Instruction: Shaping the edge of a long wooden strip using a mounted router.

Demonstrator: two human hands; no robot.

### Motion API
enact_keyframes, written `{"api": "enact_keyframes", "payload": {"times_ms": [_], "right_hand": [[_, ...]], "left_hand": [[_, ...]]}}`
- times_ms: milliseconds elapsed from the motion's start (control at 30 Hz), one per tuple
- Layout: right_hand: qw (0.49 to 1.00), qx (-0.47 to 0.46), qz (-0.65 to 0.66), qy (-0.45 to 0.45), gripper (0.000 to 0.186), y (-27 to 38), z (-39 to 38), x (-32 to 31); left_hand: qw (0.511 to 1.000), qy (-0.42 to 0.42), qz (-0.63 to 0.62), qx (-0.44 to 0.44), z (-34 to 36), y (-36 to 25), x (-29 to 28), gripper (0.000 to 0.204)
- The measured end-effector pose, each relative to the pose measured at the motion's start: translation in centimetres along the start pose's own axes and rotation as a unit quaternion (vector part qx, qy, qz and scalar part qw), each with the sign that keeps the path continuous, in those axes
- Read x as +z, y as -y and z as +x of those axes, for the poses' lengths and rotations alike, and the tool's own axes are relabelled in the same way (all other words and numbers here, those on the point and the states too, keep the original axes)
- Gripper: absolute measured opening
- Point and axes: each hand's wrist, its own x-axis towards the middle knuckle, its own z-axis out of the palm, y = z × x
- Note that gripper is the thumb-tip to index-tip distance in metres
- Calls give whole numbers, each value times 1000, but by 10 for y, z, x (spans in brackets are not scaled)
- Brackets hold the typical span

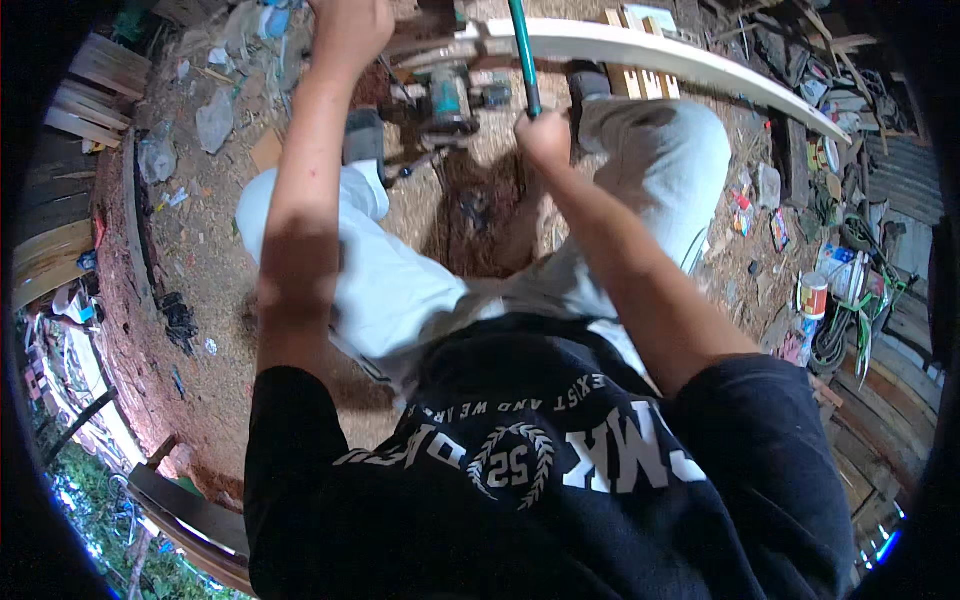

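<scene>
My right hand (545,140) is wrapped around the dark lower end of a long teal handle (524,50). The handle rises from my fist past the top edge, so the tool's head is out of view. My left arm reaches up to the top edge, where my left hand (352,28) is cut off and its fingers are hidden. A long pale timber beam (650,48) runs across the far side, behind the teal handle. On the ground between my feet sits a teal and dark metal power tool (449,100).
Several short pale wood slats (645,80) lie beneath the beam. To the right are a white and red-brown tub (812,296), a small green bicycle (860,320) and scattered litter. Stacked boards (105,85) stand at the far left. Sawdust covers the ground (225,330).
</scene>
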Motion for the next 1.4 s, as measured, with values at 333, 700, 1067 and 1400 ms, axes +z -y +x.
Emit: {"api": "enact_keyframes", "payload": {"times_ms": [333,700,1067,1400], "right_hand": [[949,-6,233,214,41,-19,25,8],[664,145,543,493,47,-8,-11,-56],[540,211,645,498,26,58,-18,-153],[579,-259,772,-44,59,76,-49,-117]], "left_hand": [[1000,9,-13,-10,-2,4,3,70],[990,-90,-91,57,12,-5,13,74],[967,-217,-132,16,25,-21,34,49],[972,-212,-97,-6,31,-27,37,53]]}}
